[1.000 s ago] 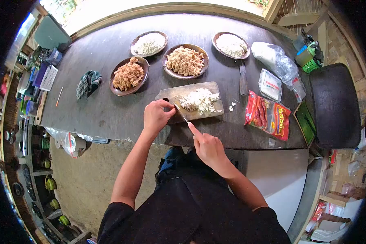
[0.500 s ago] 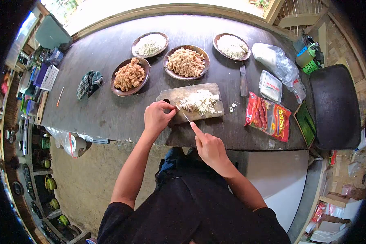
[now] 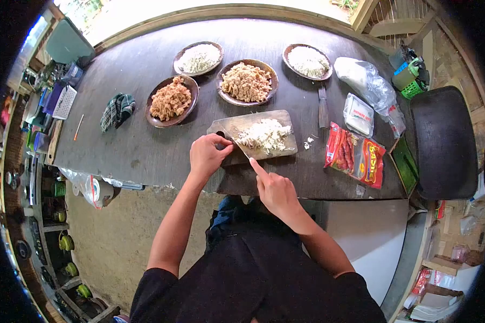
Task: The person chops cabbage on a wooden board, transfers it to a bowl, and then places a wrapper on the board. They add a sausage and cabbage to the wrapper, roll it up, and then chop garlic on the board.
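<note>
A wooden cutting board (image 3: 277, 154) lies near the table's front edge, bearing a pile of finely chopped white food (image 3: 267, 134). My right hand (image 3: 277, 195) is closed round the handle of a knife (image 3: 243, 148), its index finger stretched along the top. The thin blade slants forward and left over the board, close beside the left fingertips. My left hand (image 3: 206, 156) is closed in a pinch at the board's left end; whatever sits under its fingers is too hidden to name. White scraps (image 3: 307, 142) lie just right of the board.
Behind the board stand plates of brown crumbly food (image 3: 171, 100), (image 3: 247, 82) and of white shreds (image 3: 199, 58), (image 3: 308, 61). A second knife (image 3: 323, 110), a red packet (image 3: 354, 155) and plastic bags (image 3: 366, 81) lie right. A checked cloth (image 3: 118, 112) lies left.
The knife has swung so that its blade reaches farther forward and left across the board. My right hand has shifted slightly left; my left hand has barely moved.
</note>
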Motion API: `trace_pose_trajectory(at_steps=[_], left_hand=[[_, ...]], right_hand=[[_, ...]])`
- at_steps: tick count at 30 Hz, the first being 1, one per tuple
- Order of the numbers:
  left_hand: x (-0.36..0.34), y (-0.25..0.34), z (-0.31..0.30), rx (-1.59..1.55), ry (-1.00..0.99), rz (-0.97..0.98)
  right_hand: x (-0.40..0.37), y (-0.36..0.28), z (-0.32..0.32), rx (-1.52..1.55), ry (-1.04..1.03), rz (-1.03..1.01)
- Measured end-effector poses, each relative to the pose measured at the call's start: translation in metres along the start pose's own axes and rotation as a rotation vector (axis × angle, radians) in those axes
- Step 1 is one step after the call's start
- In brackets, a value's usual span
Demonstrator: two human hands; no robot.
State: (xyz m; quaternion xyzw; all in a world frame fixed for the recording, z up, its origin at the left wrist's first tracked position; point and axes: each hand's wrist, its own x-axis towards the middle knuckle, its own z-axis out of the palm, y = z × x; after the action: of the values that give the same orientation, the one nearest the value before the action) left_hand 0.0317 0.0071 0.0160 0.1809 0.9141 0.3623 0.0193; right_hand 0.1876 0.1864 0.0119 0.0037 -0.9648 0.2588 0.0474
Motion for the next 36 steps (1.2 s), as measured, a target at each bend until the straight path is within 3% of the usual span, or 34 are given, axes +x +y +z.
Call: trace_pose_trajectory(at_steps=[10, 22, 36], left_hand=[[0.001, 0.000, -0.001, 0.039, 0.002, 0.051], [-0.001, -0.001, 0.000, 0.021, 0.004, 0.039], [-0.001, -0.003, 0.001, 0.064, 0.018, 0.075]], right_hand=[[-0.013, -0.008, -0.010, 0.096, 0.019, 0.003], [0.000, -0.008, 0.002, -0.060, -0.005, 0.004], [-0.012, -0.008, -0.005, 0.077, 0.023, -0.015]])
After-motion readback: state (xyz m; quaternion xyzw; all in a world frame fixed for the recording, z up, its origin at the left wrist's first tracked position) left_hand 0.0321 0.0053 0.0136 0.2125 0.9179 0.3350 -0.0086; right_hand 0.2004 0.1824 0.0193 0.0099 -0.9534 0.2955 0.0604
